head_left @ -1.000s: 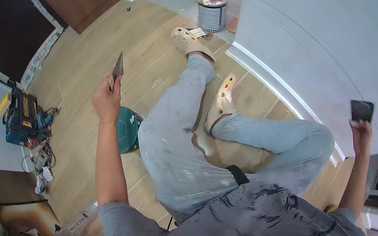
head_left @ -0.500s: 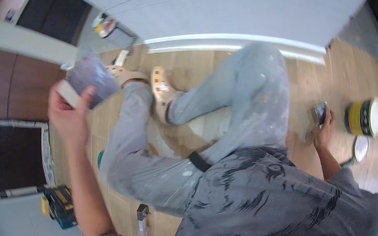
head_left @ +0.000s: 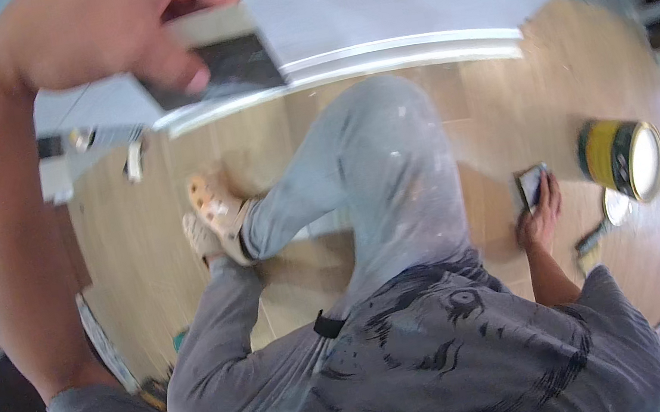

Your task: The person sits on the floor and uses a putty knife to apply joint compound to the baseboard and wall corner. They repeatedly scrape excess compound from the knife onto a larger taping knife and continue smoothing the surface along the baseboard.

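My left hand (head_left: 109,33) is raised at the upper left, in front of the white wall. Its fingers and thumb close on a wide putty knife (head_left: 241,65) with a pale handle edge and a flat grey blade. Low at the right, my right hand (head_left: 540,221) rests by the wooden floor. Between its thumb and fingers is a small rectangular thing (head_left: 530,183), dark-rimmed with a greyish face; I cannot make out its exact kind.
A yellow and dark green bucket (head_left: 620,157) with a pale top stands right of my right hand. Beside it lie a round white lid (head_left: 616,206) and a brush-like tool (head_left: 593,239). A white baseboard (head_left: 358,61) edges the wall. My bent legs (head_left: 391,152) fill the middle.
My left hand has swung up and toward the wall with the putty knife. My right hand stays low, now a little farther from the bucket. The view has turned.
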A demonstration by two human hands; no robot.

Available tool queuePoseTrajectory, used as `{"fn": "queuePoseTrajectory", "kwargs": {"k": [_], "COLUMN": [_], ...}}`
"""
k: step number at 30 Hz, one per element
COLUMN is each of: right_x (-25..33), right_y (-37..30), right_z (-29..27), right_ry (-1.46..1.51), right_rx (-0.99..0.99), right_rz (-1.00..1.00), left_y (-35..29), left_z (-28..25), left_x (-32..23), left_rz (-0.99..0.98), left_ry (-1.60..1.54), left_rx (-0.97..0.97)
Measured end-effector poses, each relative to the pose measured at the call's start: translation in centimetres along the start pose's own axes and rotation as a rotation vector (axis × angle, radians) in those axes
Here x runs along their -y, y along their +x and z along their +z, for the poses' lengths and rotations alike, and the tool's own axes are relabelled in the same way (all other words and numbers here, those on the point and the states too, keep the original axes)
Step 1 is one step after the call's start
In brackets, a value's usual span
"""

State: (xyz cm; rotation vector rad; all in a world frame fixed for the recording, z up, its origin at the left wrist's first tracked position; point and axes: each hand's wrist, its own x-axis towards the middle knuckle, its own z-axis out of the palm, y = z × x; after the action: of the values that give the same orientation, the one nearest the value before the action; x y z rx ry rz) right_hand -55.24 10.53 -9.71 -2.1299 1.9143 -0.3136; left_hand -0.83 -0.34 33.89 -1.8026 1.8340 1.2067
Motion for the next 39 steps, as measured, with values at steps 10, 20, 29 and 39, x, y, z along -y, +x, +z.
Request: {"fn": "queuePoseTrajectory", "kwargs": {"k": [10,20,29,39], "right_x": [-0.3,-0.7,-2.9,4.9], "right_y": [0.5,-0.6,-1.4,-12.3], "right_z": [0.3,0.5,2.9,5.4], "right_ry": [0.01,0.008,0.037,0.382], "right_rx": [-0.012,-0.073,-0.153,-0.432], "right_rz": [0.113,0.083,0.038,0.204], "left_y": [8.1,5.7,-7.8,-14.8], "left_z": [1.0,11.0,22.7,36.1], "left_x": [-3.7,1.5,-0.9,-9.9], "left_rz": [0.027,-0.12,0.696,2.049], "left_ry": [0.221,-0.144,-1.626,-1.73], "left_rx": [0.451,-0.062,-0.468,0.984]}}
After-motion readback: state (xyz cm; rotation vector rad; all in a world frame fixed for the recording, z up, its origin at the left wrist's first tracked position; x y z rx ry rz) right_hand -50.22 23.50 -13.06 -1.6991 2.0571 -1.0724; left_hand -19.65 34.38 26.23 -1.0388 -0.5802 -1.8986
